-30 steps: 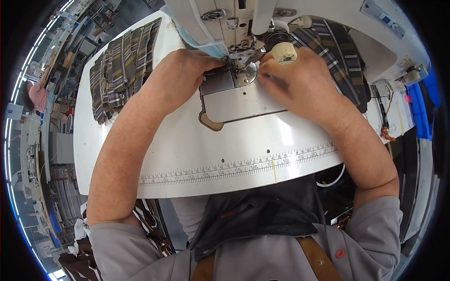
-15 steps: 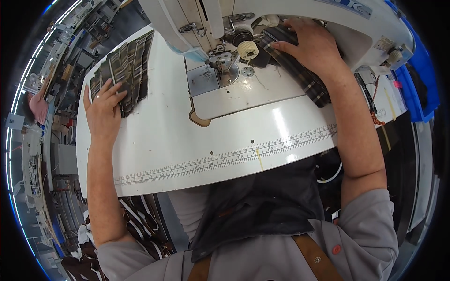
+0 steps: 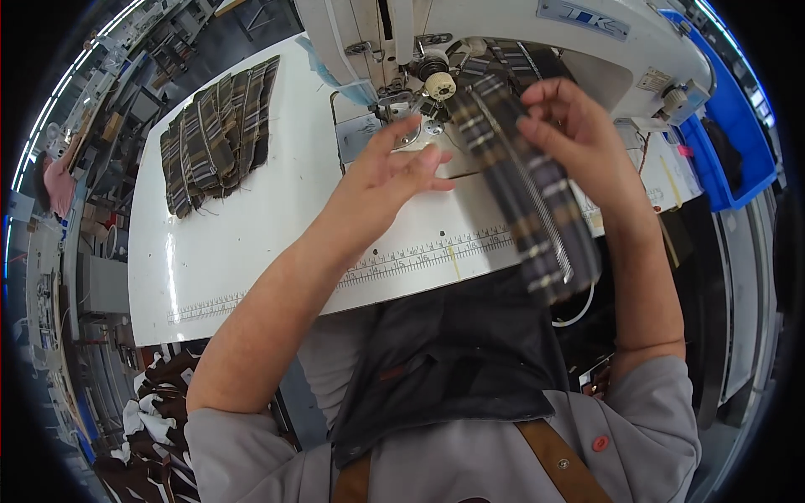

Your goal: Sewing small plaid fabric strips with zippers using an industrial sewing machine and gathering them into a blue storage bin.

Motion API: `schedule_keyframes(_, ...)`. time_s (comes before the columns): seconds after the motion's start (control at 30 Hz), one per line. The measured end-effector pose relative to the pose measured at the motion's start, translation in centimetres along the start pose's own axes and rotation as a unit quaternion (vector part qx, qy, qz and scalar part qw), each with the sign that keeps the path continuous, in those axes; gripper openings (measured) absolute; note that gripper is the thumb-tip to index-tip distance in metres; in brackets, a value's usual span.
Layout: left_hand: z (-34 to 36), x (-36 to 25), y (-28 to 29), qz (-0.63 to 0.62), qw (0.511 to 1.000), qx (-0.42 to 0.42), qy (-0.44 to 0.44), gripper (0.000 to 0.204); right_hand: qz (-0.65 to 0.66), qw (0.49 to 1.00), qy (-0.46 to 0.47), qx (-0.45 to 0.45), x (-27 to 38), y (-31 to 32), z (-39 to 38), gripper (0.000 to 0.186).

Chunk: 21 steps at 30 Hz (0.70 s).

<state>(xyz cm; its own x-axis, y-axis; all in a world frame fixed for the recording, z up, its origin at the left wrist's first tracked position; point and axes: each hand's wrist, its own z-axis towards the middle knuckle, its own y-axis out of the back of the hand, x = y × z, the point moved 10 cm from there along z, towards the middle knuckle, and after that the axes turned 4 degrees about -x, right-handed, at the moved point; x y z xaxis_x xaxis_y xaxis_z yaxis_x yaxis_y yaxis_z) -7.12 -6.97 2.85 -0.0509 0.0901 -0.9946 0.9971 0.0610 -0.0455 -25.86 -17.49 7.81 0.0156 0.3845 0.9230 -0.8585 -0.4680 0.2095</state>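
Note:
My left hand (image 3: 390,176) is open, fingers spread, in front of the sewing machine's presser foot (image 3: 432,107) and needle plate (image 3: 359,132), just left of a plaid fabric strip with a metal zipper (image 3: 537,218). My right hand (image 3: 574,147) has its curled fingers and thumb on that strip's right side, holding it on a slant over the table's front edge; the strip is slightly blurred. More plaid zippered pieces (image 3: 537,63) lie under the machine's arm (image 3: 612,50), and a stack of similar pieces (image 3: 214,147) rests on the left of the white table (image 3: 201,260).
A blue plastic bin (image 3: 738,193) stands beyond the table's right end. Dark and white fabric (image 3: 151,419) is heaped below the table's left front. A co-worker in pink (image 3: 59,184) is at another bench far left, among rows of workstations. A printed scale runs along the table's front edge.
My left hand went out to the left stack and has returned to the machine. My right hand has drawn a zippered strip from under the machine's arm toward me, over the front edge.

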Motion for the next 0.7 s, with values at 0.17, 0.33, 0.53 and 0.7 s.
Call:
schedule_keyframes(0.17, 0.9, 0.7, -0.5, -0.105, 0.994, -0.009, 0.008, 0.097, 0.127, 0.964, -0.172, 0.155, -0.3, -7.6, -6.6, 0.026)
schedule_keyframes(0.33, 0.1, 1.4, 5.2, 0.034, 0.999, -0.028, 0.0, 0.069, -0.037, 0.958, -0.139, 0.247, -1.4, -11.0, -5.5, 0.029)
schedule_keyframes(0.53, -2.3, -3.3, 5.1, 0.568, 0.77, -0.106, -0.269, 0.048, -0.337, 0.879, 0.308, 0.135, 2.0, -12.2, -1.2, 0.042)
schedule_keyframes(0.7, -1.9, -2.2, 3.4, 0.618, 0.724, 0.0, -0.304, 0.057, -0.396, 0.842, 0.318, 0.182, 0.9, -13.1, 0.5, 0.053)
